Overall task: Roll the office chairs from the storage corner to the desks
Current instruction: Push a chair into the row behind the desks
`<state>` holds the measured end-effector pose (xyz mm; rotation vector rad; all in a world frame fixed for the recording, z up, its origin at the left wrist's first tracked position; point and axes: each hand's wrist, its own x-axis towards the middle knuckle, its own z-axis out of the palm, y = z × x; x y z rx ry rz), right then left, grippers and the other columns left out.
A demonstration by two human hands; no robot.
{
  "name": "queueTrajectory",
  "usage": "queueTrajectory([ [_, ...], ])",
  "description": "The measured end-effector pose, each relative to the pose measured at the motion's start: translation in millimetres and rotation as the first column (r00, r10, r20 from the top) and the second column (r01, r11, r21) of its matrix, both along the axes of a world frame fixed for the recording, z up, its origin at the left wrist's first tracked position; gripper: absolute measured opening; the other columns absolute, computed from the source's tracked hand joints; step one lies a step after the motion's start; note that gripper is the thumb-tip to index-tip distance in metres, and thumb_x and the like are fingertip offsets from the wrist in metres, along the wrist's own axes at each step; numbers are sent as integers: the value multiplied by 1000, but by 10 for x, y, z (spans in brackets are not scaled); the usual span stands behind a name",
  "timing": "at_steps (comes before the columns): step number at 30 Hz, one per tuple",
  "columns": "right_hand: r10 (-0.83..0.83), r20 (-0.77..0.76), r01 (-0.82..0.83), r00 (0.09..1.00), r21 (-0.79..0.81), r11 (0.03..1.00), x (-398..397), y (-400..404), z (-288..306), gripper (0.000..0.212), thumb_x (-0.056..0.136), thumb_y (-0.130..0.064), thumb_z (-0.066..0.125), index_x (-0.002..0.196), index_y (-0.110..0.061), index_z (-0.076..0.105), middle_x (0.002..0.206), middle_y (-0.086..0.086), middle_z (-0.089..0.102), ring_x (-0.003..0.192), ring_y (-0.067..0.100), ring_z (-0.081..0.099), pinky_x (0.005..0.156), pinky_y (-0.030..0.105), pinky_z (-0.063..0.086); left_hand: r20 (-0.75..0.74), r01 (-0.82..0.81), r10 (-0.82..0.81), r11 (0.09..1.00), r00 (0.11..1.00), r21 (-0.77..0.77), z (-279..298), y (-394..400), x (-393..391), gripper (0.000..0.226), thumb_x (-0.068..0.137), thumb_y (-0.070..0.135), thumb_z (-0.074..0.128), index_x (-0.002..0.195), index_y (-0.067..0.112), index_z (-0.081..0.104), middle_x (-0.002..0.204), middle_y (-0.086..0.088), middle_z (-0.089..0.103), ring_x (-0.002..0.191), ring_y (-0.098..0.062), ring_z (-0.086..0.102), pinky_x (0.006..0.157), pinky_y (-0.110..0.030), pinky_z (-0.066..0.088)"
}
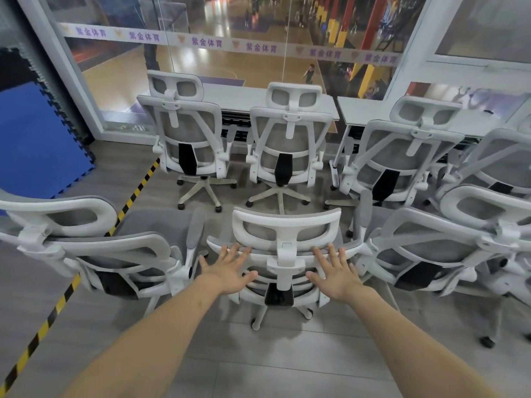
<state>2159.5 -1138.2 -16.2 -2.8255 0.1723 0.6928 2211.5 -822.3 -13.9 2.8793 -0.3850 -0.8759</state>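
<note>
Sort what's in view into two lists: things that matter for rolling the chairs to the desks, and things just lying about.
For the job: middle chair, with left hand and right hand spread open at its back; neighbouring chairs; desks.

Lying about: blue foam mat; striped floor tape.

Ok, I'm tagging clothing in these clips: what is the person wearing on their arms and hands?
Nothing shows on either: the left hand and right hand are bare, with no gloves, rings or watch visible, and both forearms are uncovered to the frame's edge, so no sleeve shows.
</note>
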Motion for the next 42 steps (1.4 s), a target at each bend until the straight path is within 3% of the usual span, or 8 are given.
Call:
queueTrajectory([
  [26, -20, 44, 19, 999, 18, 1000, -70, 155, -92, 79, 99, -75, 27, 161, -48, -14, 167, -2, -34, 154, 28, -32, 127, 57, -4, 1, 4, -4, 1000, 1000, 26, 0, 108, 39, 85, 92, 85, 24, 158, 52, -19, 169, 13, -28, 158, -21, -21, 115, -77, -9],
  [33, -8, 51, 6, 999, 41, 999, -71, 128, -40, 85, 102, -57, 46, 162, -46, -12, 169, -2, -32, 155, 29, -29, 127, 56, -1, 9, 27, -28, 997, 1000, 68, 95, 69, 73, 79, 98, 76, 28, 160, 50, -13, 172, 8, -21, 160, -25, -15, 117, -75, -5],
  [36, -30, 85, 22, 996, 94, 995, -111, 98, 22, 82, 103, -50, 50, 166, -39, -1, 172, -1, -22, 159, 27, -19, 128, 54, 6, 31, 24, -26, 998, 999, 64, 135, -6, -40, 75, 104, 60, 36, 164, 43, -6, 173, 2, -18, 160, -27, -9, 122, -71, 3],
  [38, -54, 93, 43, 994, 123, 991, -207, 79, 80, 74, 103, -49, 50, 166, -32, 15, 175, 1, -8, 161, 26, -2, 126, 52, 20, 38, 34, -36, 998, 999, 59, 138, -80, -170, 70, 106, 50, 39, 165, 39, 3, 174, 0, -13, 161, -28, -4, 123, -68, 11],
  [40, -99, 103, 84, 990, 141, 986, -337, 52, 136, 59, 103, -47, 49, 157, -26, 37, 171, 5, 20, 155, 26, 24, 118, 49, 36, 54, 44, -47, 998, 997, 54, 118, -201, -323, 65, 105, 44, 39, 165, 35, 16, 174, -2, 7, 159, -29, 10, 121, -64, 20],
  [42, -141, 120, 122, 983, 160, 980, -492, -6, 193, 48, 103, -44, 50, 145, -21, 54, 155, 6, 47, 140, 26, 45, 111, 46, 43, 117, 44, -50, 998, 992, 51, 134, -380, -499, 53, 103, 40, 39, 155, 29, 36, 161, -4, 34, 146, -30, 35, 112, -56, 37],
])
